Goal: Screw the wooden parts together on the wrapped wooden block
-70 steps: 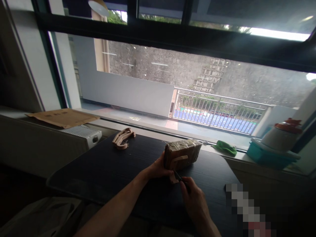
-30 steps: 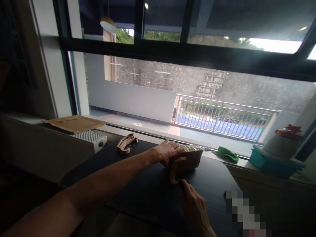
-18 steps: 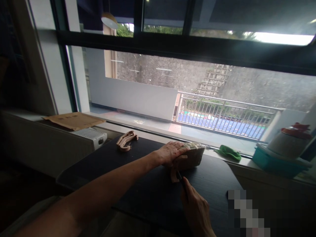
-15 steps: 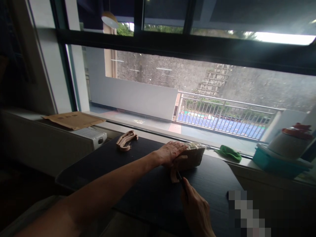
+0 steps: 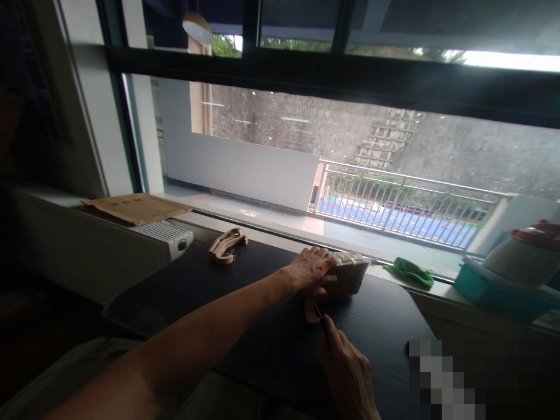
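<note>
Head view: I see the left hand (image 5: pixel 310 272) on the block (image 5: pixel 350 279), grip unclear; the right hand (image 5: pixel 350 364) clutches a tool (image 5: pixel 322 322) at the wooden piece (image 5: pixel 311 312).

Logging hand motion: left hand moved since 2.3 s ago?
Yes: left hand shifted toward the window sill, from low beside the block onto its top.

The lone head-worn camera is looking forward and down from close above the near side of a black, round-cornered table (image 5: pixel 271 344) while facing a wide, dark-framed glass window (image 5: pixel 289 70).
</note>
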Available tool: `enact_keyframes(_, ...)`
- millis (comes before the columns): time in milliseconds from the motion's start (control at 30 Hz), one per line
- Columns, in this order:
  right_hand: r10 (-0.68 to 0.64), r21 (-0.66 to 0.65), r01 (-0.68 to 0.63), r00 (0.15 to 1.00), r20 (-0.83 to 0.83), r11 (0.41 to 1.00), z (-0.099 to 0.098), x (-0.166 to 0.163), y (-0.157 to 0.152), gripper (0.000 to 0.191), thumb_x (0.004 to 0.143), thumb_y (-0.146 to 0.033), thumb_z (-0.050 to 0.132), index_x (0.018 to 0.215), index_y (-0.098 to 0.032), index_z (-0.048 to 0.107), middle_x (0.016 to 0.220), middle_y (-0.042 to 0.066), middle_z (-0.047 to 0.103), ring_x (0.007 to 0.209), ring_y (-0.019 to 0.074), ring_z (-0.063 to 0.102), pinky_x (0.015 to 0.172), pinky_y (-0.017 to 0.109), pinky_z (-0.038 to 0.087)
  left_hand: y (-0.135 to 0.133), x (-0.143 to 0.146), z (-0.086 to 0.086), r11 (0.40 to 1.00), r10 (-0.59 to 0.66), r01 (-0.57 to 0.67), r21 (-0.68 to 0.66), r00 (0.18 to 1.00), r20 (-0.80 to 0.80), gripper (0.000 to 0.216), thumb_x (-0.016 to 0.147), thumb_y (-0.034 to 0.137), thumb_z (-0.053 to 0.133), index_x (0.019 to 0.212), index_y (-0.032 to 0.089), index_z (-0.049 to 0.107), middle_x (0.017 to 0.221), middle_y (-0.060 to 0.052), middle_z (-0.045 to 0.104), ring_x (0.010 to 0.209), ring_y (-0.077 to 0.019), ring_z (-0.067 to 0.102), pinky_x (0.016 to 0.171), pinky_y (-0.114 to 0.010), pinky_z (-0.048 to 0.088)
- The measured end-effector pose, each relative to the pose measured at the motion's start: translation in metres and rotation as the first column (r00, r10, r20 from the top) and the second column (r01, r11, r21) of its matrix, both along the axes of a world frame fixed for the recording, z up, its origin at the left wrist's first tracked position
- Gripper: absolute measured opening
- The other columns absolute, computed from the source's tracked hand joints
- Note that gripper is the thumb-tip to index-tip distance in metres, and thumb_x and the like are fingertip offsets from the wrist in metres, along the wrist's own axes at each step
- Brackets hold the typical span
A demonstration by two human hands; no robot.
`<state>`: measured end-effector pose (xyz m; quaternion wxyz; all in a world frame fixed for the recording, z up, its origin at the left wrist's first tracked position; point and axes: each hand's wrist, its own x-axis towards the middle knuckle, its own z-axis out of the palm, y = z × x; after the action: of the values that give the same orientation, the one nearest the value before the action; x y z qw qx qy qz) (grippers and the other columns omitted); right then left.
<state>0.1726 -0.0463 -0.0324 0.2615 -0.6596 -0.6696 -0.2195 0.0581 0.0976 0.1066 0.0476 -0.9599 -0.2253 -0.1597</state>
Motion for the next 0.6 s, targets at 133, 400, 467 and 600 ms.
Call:
enact_keyframes(133, 0.0, 0.013, 0.0, 1.0, -0.003, 1.0, -0.003, -0.0018, -0.0002, 0.039, 0.09, -0.024, 0.033, 0.123, -0.018, 0.053, 0.083, 0.004, 0.069, 0.058, 0.0121, 0.065, 0.043, 0.019, 0.043, 0.0028, -0.0004, -0.0068, 0.999, 0.013, -0.014, 0.041, 0.999, 0.035, 0.073, 0.061, 0.036, 0.072, 0.124, 0.023, 0.039, 0.127, -0.012, 0.042, 0.114, -0.0316, 0.041, 0.094, -0.041, 0.034)
enact_keyframes(400, 0.008, -0.022, -0.009, 1.0, -0.012, 1.0, -0.002, -0.0026, 0.0024, 0.04, 0.089, -0.025, 0.036, 0.126, -0.018, 0.049, 0.099, 0.005, 0.069, 0.065, 0.0116, 0.067, 0.044, 0.016, 0.045, 0.0065, -0.0076, -0.0032, 0.999, -0.016, 0.02, 0.049, 0.997, -0.081, 0.075, 0.07, 0.041, 0.064, 0.134, 0.024, 0.029, 0.136, -0.011, 0.036, 0.121, -0.0288, 0.038, 0.098, -0.038, 0.032)
enact_keyframes(467, 0.006, -0.025, -0.005, 1.0, 0.007, 1.0, -0.0024, -0.0034, 0.0025, 0.04, 0.089, -0.024, 0.036, 0.126, -0.018, 0.05, 0.099, 0.006, 0.069, 0.065, 0.0119, 0.067, 0.044, 0.016, 0.045, 0.0062, -0.0066, -0.0026, 0.999, -0.012, 0.016, 0.046, 0.996, -0.086, 0.075, 0.07, 0.041, 0.064, 0.134, 0.023, 0.03, 0.136, -0.012, 0.037, 0.122, -0.0291, 0.038, 0.099, -0.038, 0.031)
enact_keyframes(600, -0.01, -0.028, 0.01, 1.0, 0.004, 1.0, -0.0047, -0.0059, 0.0016, 0.04, 0.09, -0.023, 0.034, 0.126, -0.018, 0.05, 0.097, 0.006, 0.069, 0.066, 0.012, 0.067, 0.046, 0.017, 0.045, 0.0062, -0.0055, -0.0037, 0.999, -0.021, 0.024, 0.045, 0.997, -0.072, 0.073, 0.071, 0.041, 0.063, 0.134, 0.024, 0.031, 0.137, -0.011, 0.036, 0.124, -0.0287, 0.036, 0.103, -0.041, 0.026)
